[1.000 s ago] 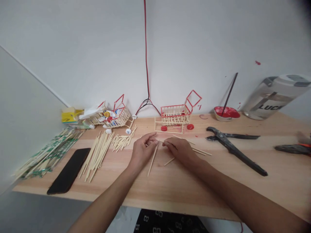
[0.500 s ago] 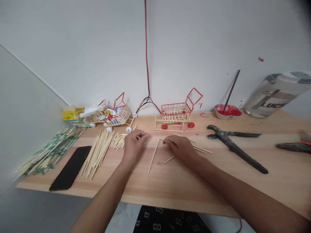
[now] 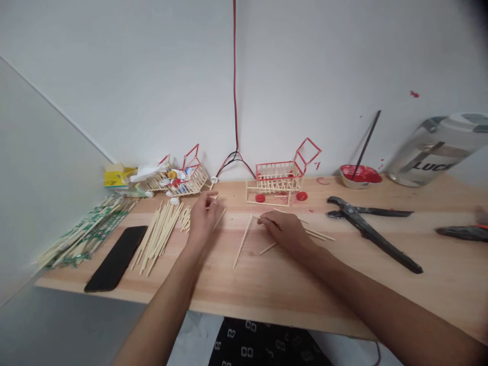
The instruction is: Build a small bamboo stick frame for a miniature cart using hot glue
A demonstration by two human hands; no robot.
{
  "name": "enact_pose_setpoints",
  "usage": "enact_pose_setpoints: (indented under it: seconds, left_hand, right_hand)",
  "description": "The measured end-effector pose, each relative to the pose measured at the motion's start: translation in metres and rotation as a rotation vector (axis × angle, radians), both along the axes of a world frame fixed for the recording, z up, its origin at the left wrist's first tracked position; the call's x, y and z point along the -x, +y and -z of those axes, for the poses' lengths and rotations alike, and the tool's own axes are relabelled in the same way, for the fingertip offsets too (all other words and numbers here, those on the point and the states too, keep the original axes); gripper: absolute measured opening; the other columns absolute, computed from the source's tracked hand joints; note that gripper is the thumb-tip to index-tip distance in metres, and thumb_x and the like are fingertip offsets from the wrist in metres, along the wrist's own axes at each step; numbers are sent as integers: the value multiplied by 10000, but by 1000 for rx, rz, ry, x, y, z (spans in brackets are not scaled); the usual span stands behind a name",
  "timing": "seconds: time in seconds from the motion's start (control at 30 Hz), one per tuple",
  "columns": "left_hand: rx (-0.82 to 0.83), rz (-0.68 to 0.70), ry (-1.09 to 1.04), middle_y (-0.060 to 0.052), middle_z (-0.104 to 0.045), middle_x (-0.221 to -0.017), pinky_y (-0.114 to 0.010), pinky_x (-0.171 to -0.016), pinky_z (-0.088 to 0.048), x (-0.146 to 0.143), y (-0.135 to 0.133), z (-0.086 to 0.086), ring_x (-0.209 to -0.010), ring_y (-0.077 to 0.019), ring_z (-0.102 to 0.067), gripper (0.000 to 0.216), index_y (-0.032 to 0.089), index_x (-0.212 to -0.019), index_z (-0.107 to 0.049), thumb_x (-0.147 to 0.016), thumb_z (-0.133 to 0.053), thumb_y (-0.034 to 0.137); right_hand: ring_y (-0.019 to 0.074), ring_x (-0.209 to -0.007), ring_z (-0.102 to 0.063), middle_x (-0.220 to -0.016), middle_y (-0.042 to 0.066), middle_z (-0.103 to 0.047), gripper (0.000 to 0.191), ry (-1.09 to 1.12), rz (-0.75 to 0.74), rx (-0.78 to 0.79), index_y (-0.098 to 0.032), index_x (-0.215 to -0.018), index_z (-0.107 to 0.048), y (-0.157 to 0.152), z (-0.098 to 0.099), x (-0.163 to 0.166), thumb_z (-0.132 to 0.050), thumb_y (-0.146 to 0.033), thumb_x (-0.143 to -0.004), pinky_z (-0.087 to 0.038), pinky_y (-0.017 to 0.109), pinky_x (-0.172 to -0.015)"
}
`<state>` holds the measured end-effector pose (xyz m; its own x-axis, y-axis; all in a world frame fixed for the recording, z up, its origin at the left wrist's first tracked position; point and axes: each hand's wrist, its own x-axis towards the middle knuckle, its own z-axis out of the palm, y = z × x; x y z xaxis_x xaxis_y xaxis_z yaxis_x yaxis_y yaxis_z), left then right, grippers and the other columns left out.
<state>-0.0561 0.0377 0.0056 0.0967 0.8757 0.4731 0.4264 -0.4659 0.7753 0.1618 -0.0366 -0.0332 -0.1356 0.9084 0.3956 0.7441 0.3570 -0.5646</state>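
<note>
My right hand (image 3: 284,229) has its fingers closed on a short thin wooden stick (image 3: 255,217). Its left end meets the top of a longer stick (image 3: 243,243) slanting toward me on the table. Another stick (image 3: 268,248) pokes out beneath this hand. Over the pile of short cut sticks (image 3: 185,217) is my left hand (image 3: 204,216), its fingers slightly bent and apart, with nothing visible between them. Beside it a short stick (image 3: 220,218) shows, partly covered by the hand. Behind my hands stands a small stick-built cart (image 3: 278,178) with red-painted edges and red wheels.
Longer sticks (image 3: 158,236), a black phone (image 3: 117,258) and wrapped chopsticks (image 3: 89,229) lie left. Two filled small carts (image 3: 186,179) stand behind them. Rightward are black pliers (image 3: 366,226), a red paint bowl (image 3: 360,178) with a brush, and a clear container (image 3: 430,155).
My left hand has moved left and away from me to the short-stick pile, its fingers parting. A short stick now shows beside it. My right hand stays on its stick. The view shifts slightly.
</note>
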Motion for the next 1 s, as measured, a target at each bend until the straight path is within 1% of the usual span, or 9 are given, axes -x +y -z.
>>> enact_pose_setpoints:
  seconds: [0.07,0.13,0.23,0.33,0.6,0.67,0.77,0.9,1.0]
  left_hand:
    - [-163,-16,181,-113,-628,-1072,-367,-893,-405,0,-1,-3,-1020,-233,-548,312,172,-1067,-602,-758,-589,219]
    - [-241,-26,221,-122,-594,-1203,-385,-962,-370,0,-4,-6,-1144,-251,-499,376,176,-1129,-595,-755,-598,214]
    - [-108,-50,105,-60,-687,-891,-301,-769,-451,-1,-8,-10,-814,-185,-609,205,168,-949,-664,-806,-548,258]
    - [56,-20,35,15,-591,-586,-237,-543,-381,-2,-10,-10,-484,-107,-471,191,161,-717,-644,-810,-549,298]
    - [49,83,79,46,-385,-439,-240,-530,-304,-9,-16,-2,-478,-100,-398,434,169,-509,-498,-870,-492,409]
    - [86,175,42,23,-505,-513,-240,-555,-348,-11,-16,-1,-516,-107,-458,375,160,-593,-602,-867,-504,397]
    - [137,276,-13,-48,-687,-823,-247,-623,-420,-15,-18,1,-683,-141,-585,244,161,-890,-721,-817,-591,355]
    - [174,305,-23,-83,-705,-1013,-281,-759,-469,-21,-23,5,-919,-196,-635,276,184,-1012,-721,-778,-645,310]
    - [192,322,5,-76,-710,-1003,-300,-780,-484,-27,-29,9,-902,-197,-641,290,192,-1034,-715,-758,-659,262]
  right_hand:
    - [184,-876,-622,-923,35,-708,261,8,-4,-5,-205,-838,-671,0,-1,0,-433,-269,-924,-433,293,-789]
    - [182,-876,-625,-923,35,-710,260,11,1,-12,-208,-841,-675,0,-1,0,-434,-265,-922,-437,291,-785]
    - [182,-876,-628,-924,36,-711,263,1,13,-11,-209,-845,-678,0,-1,0,-433,-267,-921,-439,290,-783]
    - [182,-874,-628,-920,35,-712,270,-6,18,-2,-209,-840,-678,1,-1,0,-427,-262,-923,-437,288,-783]
    - [184,-879,-626,-922,35,-709,269,-1,15,-1,-207,-837,-675,1,0,0,-429,-276,-924,-436,293,-793]
    - [183,-871,-627,-919,38,-710,275,-6,13,-2,-207,-828,-675,2,0,0,-427,-277,-924,-436,291,-786]
    - [182,-863,-627,-918,37,-712,274,-8,16,-6,-212,-830,-674,1,0,0,-428,-287,-926,-433,285,-776]
    - [182,-851,-623,-908,31,-710,261,-34,32,5,-213,-835,-668,2,0,-1,-433,-285,-924,-424,283,-751]
    - [179,-848,-619,-903,28,-708,261,-44,22,-5,-212,-839,-670,2,2,-1,-430,-275,-923,-421,280,-746]
